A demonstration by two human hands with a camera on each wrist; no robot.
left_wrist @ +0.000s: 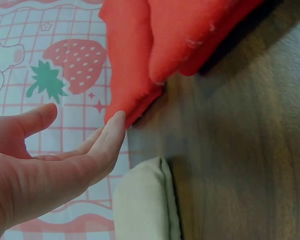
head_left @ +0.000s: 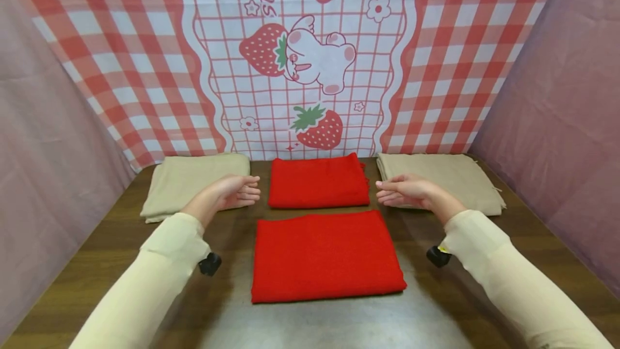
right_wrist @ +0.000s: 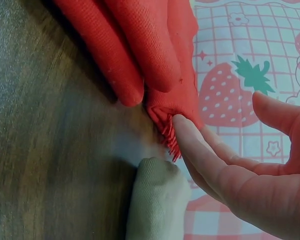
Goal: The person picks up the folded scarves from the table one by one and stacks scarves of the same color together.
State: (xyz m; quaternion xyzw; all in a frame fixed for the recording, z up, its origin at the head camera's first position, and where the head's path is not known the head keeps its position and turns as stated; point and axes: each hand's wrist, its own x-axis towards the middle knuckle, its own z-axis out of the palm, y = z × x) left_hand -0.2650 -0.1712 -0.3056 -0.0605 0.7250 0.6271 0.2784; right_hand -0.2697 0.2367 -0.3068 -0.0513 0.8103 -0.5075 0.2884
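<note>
Two folded red cloths lie one behind the other in the middle of the table: a larger front cloth (head_left: 326,257) and a smaller back cloth (head_left: 317,182) with fringe on its right edge. My left hand (head_left: 237,190) hovers by the left beige folded cloth (head_left: 194,179), fingers extended toward the back red cloth and nothing held. On the other side, my right hand (head_left: 407,190) mirrors it, fingers loosely straight, overlapping the right beige folded cloth (head_left: 450,176) in the head view. In the right wrist view, red fringe (right_wrist: 171,137) shows just beyond the fingertips.
A brown wooden table (head_left: 97,263) carries all four cloths. Behind it hangs a red-and-white checked curtain (head_left: 310,117) with strawberry prints. Pink drapes (head_left: 557,139) close off both sides. A small black device (head_left: 210,264) sits under each wrist.
</note>
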